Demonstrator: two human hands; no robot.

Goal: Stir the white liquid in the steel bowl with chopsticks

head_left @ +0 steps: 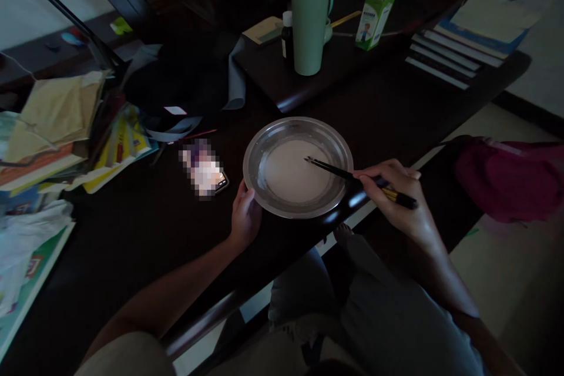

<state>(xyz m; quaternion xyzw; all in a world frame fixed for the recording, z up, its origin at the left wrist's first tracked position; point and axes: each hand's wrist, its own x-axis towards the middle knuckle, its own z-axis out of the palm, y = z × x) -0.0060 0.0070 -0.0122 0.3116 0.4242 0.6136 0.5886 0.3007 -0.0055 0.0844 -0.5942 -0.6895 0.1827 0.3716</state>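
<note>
A round metal bowl (298,210) rests near the front edge of the dark table. Inside it is a pale, whitish liquid (291,173). My left hand (246,213) grips the bowl's rim at the lower left, thumb on top. In my right hand (399,197) is a pair of dark chopsticks (330,169) with gold bands near the back ends. Their tips are close together over the liquid; whether they touch it I cannot tell. A lit phone (205,170), partly blurred out, lies left of the bowl.
Behind the bowl stand a tall green tumbler (312,17), a small dark bottle (287,38) and a green-white carton (374,17). Books (462,41) are stacked at back right. Papers and books (57,123) crowd the left. A black bag (180,82) lies behind the phone; a magenta bag (506,179) sits right.
</note>
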